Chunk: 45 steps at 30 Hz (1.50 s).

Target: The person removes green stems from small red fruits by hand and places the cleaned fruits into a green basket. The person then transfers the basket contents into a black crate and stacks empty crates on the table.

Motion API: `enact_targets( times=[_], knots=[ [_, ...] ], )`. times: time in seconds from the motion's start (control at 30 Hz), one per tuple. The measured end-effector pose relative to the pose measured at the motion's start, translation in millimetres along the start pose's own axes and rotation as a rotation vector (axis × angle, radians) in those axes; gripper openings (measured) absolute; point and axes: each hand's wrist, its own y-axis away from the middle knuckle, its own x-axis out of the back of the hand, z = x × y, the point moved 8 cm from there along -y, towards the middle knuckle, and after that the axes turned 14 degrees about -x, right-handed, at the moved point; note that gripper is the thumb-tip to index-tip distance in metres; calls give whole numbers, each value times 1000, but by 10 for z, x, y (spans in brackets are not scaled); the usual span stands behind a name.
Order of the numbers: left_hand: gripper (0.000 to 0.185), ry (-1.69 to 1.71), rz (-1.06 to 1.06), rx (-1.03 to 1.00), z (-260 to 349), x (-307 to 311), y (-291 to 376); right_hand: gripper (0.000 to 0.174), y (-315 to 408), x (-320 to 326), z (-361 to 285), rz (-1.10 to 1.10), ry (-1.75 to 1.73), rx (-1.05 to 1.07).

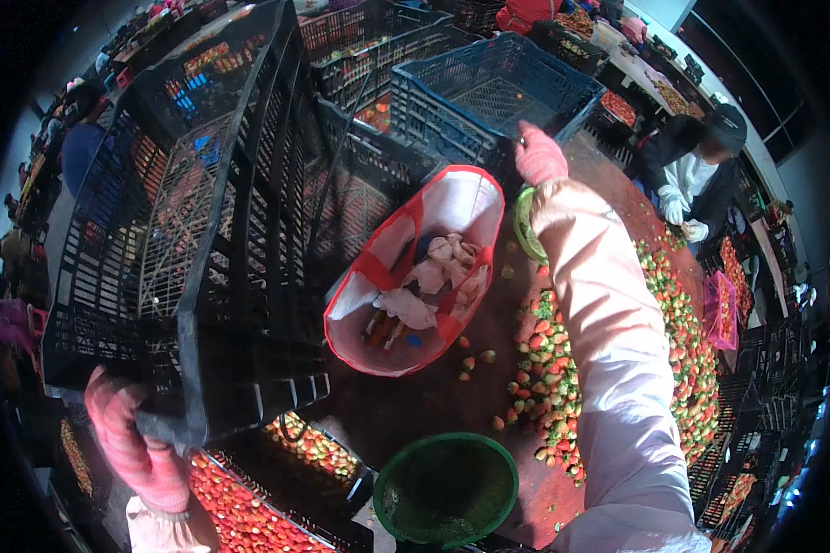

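My left hand (135, 439), in a pink knitted glove, grips the near lower corner of a black plastic crate (207, 304) that stands tilted on its side. My right hand (539, 155), also in a pink glove, is stretched forward to the near corner of a blue plastic crate (449, 114); its fingertips are blurred, so whether it grips the rim cannot be told. Between my hands is a white bag with red trim (366, 276), holding crumpled pale cloths or gloves and small bottles. Strawberries (546, 373) lie heaped on the table beneath my right sleeve.
A green round basin (446, 491) is at the near edge, with a crate of red strawberries (249, 511) left of it. A light green ring-shaped rim (528, 225) shows beside my right wrist. Across the table at right sits a person in white gloves (674, 204). A pink basket (719, 311) stands farther right.
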Motion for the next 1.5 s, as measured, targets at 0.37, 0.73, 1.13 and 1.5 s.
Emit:
enact_targets(
  times=[0.37, 0.73, 1.13, 1.5],
  knots=[
    [41, 25, -165, 18, -12, 6, 72, 33, -607, -791, 282, -78, 210, -339],
    [35, -35, -184, -38, 100, -69, -93, 36, -468, 227, 166, 108, 282, -219],
    [35, -54, -63, -94, 198, -118, -186, 44, -791, 2635, 216, 133, 159, -72],
    [58, -180, -76, -223, 159, -17, -195, 40, -253, 4083, 20, -69, -69, 25]
  ],
)
